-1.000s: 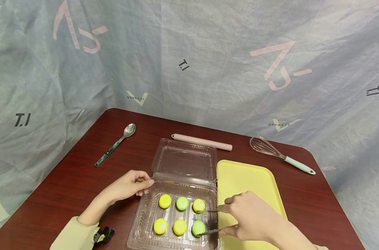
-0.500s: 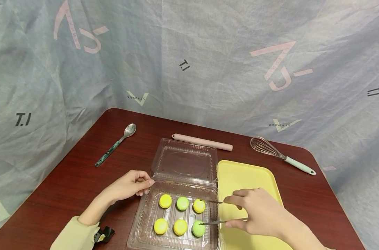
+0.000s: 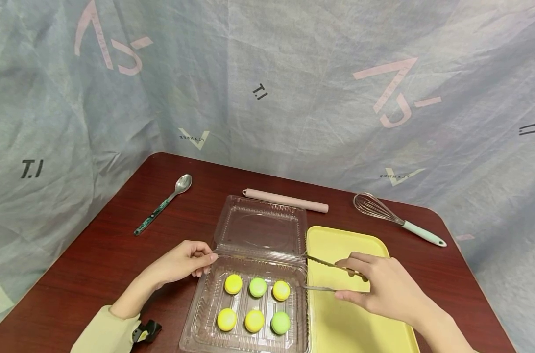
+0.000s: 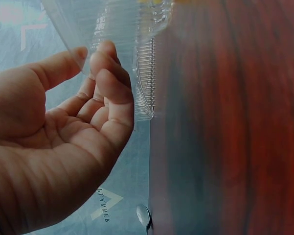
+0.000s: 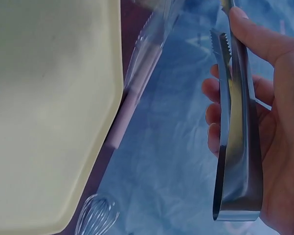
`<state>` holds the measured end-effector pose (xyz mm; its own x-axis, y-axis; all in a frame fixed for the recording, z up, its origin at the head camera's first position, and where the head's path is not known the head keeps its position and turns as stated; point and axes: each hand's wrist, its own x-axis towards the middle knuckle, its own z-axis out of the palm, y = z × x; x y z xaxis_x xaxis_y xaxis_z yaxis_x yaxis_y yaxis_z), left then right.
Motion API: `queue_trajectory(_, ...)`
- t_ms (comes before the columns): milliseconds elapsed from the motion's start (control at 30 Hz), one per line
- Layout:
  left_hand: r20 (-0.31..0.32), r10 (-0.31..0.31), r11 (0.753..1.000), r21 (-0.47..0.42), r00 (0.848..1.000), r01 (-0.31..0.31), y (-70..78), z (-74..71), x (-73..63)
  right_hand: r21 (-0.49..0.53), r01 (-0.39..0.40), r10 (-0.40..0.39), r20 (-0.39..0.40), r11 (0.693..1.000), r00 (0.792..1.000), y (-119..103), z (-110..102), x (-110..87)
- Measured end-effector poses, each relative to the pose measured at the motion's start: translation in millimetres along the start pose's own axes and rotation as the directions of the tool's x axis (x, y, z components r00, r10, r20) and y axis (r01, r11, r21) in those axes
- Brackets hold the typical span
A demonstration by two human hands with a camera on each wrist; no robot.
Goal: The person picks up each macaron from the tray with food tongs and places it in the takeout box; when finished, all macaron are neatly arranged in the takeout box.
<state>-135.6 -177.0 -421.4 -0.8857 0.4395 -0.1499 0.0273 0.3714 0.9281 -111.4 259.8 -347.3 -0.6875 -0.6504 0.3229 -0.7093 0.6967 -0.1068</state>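
Note:
My left hand point(image 3: 185, 262) pinches the left edge of a clear plastic clamshell box point(image 3: 260, 262), whose lid point(image 3: 260, 226) lies folded back. In the left wrist view, the thumb and index finger grip the plastic rim. Several small yellow and green balls that look like macarons stand in two rows in the box, among them a yellow one point(image 3: 281, 290) and a green one point(image 3: 280, 323). Metal tongs point(image 5: 239, 142) are held in my right hand point(image 3: 382, 284), above the yellow tray point(image 3: 360, 318). The tong tips are apart, near the box's right edge, with nothing between them.
A pink rolling pin point(image 3: 285, 200) lies behind the box. At the back right is a whisk point(image 3: 400, 220) with a pale green handle. A spoon point(image 3: 163, 204) with a patterned handle lies at the left. Grey printed cloth point(image 3: 294, 98) hangs behind the table point(image 3: 109, 235).
My right hand has drawn the tongs back to the right and up, away from the right-hand yellow and green balls, which stay in the box. The left hand holds its place.

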Motion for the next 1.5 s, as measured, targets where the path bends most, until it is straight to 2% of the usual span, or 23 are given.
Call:
queue_trajectory(267, 0.002, 0.001, 1.0, -0.001, 1.0, -0.001, 0.7, 0.1, -0.3, -0.014, -0.138, 0.138, -0.013, 0.99, 0.99, 23, -5, -13.7)
queue_trajectory(533, 0.0, 0.006, 1.0, -0.01, 1.0, -0.006, 1.1, 0.2, 0.0, -0.023, -0.265, 0.263, -0.069, 0.964, 0.962, 52, -7, -29.7)
queue_trajectory(667, -0.002, 0.004, 1.0, -0.021, 1.0, -0.004, 2.2, 0.3, -0.5, -0.018, -0.356, 0.353, -0.08, 0.934, 0.932, 69, -7, -41.3)
queue_trajectory(1000, -0.004, 0.006, 1.0, -0.016, 1.0, -0.006, 3.8, 0.7, -1.0, -0.031, -0.536, 0.535, -0.018, 0.844, 0.844, 103, -5, -65.9)
queue_trajectory(1267, -0.006, -0.009, 1.0, 0.006, 1.0, 0.009, 2.3, 0.3, -1.1, -0.053, -0.615, 0.617, 0.017, 0.787, 0.787, 123, -1, -83.3)
queue_trajectory(1500, -0.005, -0.01, 1.0, 0.004, 1.0, 0.01, 1.5, 0.3, -0.6, -0.054, -0.668, 0.669, 0.087, 0.743, 0.738, 134, 4, -94.6)
